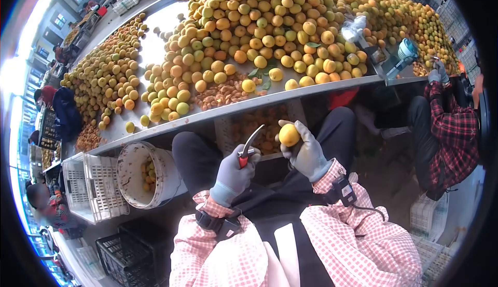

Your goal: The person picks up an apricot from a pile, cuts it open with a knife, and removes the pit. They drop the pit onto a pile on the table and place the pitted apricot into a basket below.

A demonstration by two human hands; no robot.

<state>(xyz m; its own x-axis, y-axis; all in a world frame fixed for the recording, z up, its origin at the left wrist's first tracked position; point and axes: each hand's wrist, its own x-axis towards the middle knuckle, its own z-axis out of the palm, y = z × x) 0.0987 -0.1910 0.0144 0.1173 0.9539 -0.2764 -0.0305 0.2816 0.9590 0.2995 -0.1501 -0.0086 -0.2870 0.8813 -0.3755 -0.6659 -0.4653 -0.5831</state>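
My left hand (232, 177), in a grey glove, is closed around the red handle of a curved knife (252, 141), its blade pointing up and to the right. In my right hand (310, 157), also gloved, a yellow apricot (289, 135) is held by the fingers and thumb. The blade and the fruit are apart. Below the table edge, between my knees, a crate (224, 137) holds orange-brown pieces. Just beyond my hands, the metal table (207, 115) bears a large heap of apricots (259, 12) and a patch of brown pits (223, 94).
To my left stand a white bucket (124, 170) with some apricots inside and white plastic crates (96, 186). A black crate (122, 253) lies lower down. A turquoise-lidded bottle (406, 53) is at the table's right. A co-worker in a checked shirt (454, 131) sits at right.
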